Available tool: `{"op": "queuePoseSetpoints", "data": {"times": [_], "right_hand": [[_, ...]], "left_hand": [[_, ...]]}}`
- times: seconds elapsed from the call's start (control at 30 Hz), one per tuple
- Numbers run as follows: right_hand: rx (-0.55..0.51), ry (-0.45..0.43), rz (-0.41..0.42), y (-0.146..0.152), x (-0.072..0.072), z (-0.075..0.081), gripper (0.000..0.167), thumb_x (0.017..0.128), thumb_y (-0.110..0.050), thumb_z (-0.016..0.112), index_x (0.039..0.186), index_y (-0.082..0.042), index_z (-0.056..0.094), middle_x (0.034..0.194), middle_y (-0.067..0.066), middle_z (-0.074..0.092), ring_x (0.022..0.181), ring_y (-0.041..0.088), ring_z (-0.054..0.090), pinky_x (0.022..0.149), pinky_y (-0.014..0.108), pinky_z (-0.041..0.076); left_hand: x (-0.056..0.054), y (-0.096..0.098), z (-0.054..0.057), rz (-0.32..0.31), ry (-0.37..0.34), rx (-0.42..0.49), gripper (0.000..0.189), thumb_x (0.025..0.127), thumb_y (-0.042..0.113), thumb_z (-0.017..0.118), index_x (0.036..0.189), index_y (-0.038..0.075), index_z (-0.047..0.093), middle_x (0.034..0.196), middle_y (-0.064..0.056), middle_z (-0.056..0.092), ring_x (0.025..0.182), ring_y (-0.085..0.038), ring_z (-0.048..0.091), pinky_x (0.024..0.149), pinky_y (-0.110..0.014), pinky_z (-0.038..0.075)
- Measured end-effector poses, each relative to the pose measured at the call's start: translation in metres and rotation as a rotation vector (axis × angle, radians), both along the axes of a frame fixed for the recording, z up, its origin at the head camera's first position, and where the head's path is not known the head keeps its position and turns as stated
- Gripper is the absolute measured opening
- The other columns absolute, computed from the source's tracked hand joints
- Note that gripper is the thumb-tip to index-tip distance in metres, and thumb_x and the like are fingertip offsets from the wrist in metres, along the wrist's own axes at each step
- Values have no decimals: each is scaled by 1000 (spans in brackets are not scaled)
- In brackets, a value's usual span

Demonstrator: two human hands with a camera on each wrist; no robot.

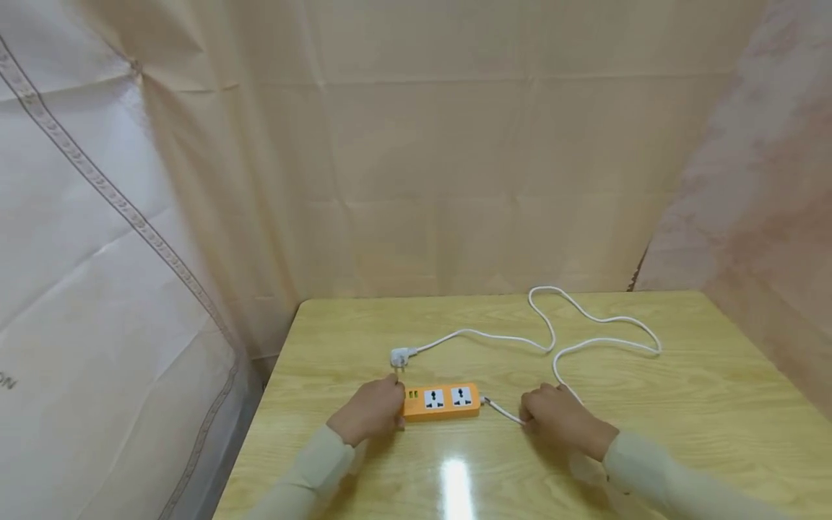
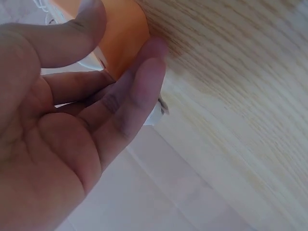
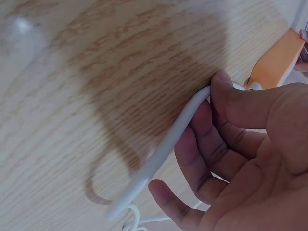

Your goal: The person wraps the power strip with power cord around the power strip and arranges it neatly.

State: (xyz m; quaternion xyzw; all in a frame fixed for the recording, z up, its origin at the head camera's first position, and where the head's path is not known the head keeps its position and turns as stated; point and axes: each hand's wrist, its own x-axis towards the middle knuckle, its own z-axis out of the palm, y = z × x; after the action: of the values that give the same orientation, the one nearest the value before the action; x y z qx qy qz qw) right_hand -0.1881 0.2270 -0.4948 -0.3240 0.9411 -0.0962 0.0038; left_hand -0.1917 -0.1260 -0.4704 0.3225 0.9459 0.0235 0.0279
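Observation:
An orange power strip (image 1: 442, 402) with white socket faces lies on the wooden table. My left hand (image 1: 373, 409) grips its left end, thumb on the near side and fingers on the far side; the left wrist view shows the orange end (image 2: 126, 36) between them. To the right of the strip, my right hand (image 1: 560, 417) pinches the white cord (image 1: 505, 413) a short way from where it leaves the strip. In the right wrist view the cord (image 3: 163, 149) passes between thumb and fingers. The white plug (image 1: 400, 357) rests behind the left hand.
The rest of the cord (image 1: 601, 319) winds in loose bends over the back right of the table (image 1: 715, 404). Beige cloth (image 1: 416, 180) hangs behind the table, and a pale sheet (image 1: 84, 289) hangs at the left.

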Motion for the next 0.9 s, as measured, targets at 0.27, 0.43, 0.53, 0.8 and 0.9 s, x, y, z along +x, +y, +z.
{"op": "queuePoseSetpoints", "data": {"times": [0.27, 0.43, 0.53, 0.8, 0.9], "right_hand": [[0, 21, -7, -6, 0, -1, 24, 81, -11, 83, 78, -21, 62, 77, -13, 60, 72, 16, 52, 65, 42, 42], [3, 48, -4, -16, -3, -4, 23, 79, -11, 82, 77, -22, 62, 74, -13, 59, 71, 16, 53, 64, 39, 40], [-1, 85, -21, -21, -6, -4, 23, 77, -10, 81, 76, -22, 62, 74, -12, 60, 71, 17, 54, 63, 39, 40], [2, 58, -21, -21, -7, -2, 24, 80, -9, 83, 78, -22, 62, 76, -11, 61, 75, 19, 58, 65, 43, 43], [-4, 67, -18, -21, -6, -2, 24, 79, -8, 82, 78, -21, 62, 76, -11, 61, 74, 19, 57, 65, 42, 42]], "left_hand": [[-3, 6, -13, 27, -4, -35, 29, 87, 30, 81, 79, 8, 64, 88, -6, 57, 67, -12, 47, 59, -29, 49], [2, 3, -12, 67, -11, -74, 41, 93, 43, 75, 80, 5, 66, 93, -12, 59, 68, -15, 52, 60, -34, 53], [0, 1, -4, 76, 9, -90, 44, 93, 45, 74, 82, 3, 68, 96, -14, 60, 67, -16, 55, 60, -35, 55], [-13, -8, -8, 70, -90, -7, 40, 85, 44, 83, 82, 10, 62, 83, -1, 59, 67, -11, 50, 61, -30, 50], [-17, -13, -14, 96, -140, 34, 46, 83, 48, 84, 94, 9, 62, 76, 4, 53, 66, -11, 49, 61, -29, 47]]}}
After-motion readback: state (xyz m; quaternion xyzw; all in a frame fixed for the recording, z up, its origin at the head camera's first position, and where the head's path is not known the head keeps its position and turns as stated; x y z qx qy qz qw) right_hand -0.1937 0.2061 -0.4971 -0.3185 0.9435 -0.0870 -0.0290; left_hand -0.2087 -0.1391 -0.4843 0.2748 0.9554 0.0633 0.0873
